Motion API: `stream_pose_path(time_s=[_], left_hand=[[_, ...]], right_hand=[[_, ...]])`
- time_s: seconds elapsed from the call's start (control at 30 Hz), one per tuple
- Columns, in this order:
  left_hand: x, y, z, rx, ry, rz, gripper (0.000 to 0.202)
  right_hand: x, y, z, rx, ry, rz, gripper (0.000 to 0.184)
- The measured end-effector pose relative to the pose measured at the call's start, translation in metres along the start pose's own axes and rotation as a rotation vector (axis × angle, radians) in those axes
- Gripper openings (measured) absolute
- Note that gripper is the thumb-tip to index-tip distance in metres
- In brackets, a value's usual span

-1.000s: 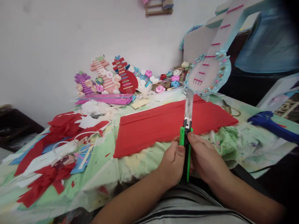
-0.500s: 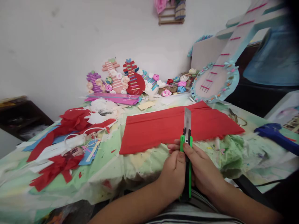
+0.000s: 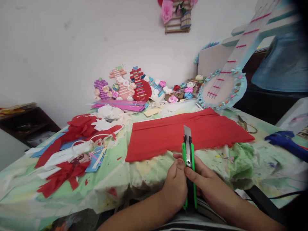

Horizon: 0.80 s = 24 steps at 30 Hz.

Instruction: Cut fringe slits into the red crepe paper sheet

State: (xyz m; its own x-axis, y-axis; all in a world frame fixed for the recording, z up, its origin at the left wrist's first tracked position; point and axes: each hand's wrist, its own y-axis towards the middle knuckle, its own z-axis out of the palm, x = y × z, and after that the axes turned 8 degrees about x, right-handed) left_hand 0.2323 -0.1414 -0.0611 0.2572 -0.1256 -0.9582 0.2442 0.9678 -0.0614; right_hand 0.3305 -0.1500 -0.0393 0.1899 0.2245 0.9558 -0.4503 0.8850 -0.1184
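Fingers of the left hand (image 3: 176, 182) and right hand (image 3: 207, 175) clamp the cutter (image 3: 189, 159), seemingly to set its blade (image 3: 187, 131), which likely calls for steady thumb pressure next.

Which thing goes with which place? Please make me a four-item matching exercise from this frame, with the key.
Things
1. cutter knife
2. red sheet
3. purple strips
4. large pale blue instrument model

Places
A. at the back right, its neck slanting up to the right
B. held by the left hand and right hand, blade showing
C. in front of the small instrument models
D. spread on the table, just beyond the hands

Pairs: 1-B, 2-D, 3-C, 4-A
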Motion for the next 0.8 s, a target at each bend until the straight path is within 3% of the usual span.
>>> stream_pose_path(time_s=[0.17,0.27,0.6,0.8], left_hand=[[0.010,-0.003,-0.008,0.122,-0.089,0.032,0.054],[0.013,-0.005,-0.011,0.140,-0.086,0.032,0.054],[0.010,-0.006,-0.012,0.179,-0.057,-0.071,0.057],[0.008,-0.007,-0.011,0.159,-0.083,-0.059,0.056]], right_hand=[[-0.006,-0.008,-0.007,0.076,-0.466,-0.175,0.058],[-0.009,-0.010,-0.012,0.101,-0.618,-0.204,0.060],[-0.009,-0.019,-0.018,0.180,-0.764,-0.031,0.078],[-0.006,-0.018,-0.014,0.193,-0.702,-0.039,0.081]])
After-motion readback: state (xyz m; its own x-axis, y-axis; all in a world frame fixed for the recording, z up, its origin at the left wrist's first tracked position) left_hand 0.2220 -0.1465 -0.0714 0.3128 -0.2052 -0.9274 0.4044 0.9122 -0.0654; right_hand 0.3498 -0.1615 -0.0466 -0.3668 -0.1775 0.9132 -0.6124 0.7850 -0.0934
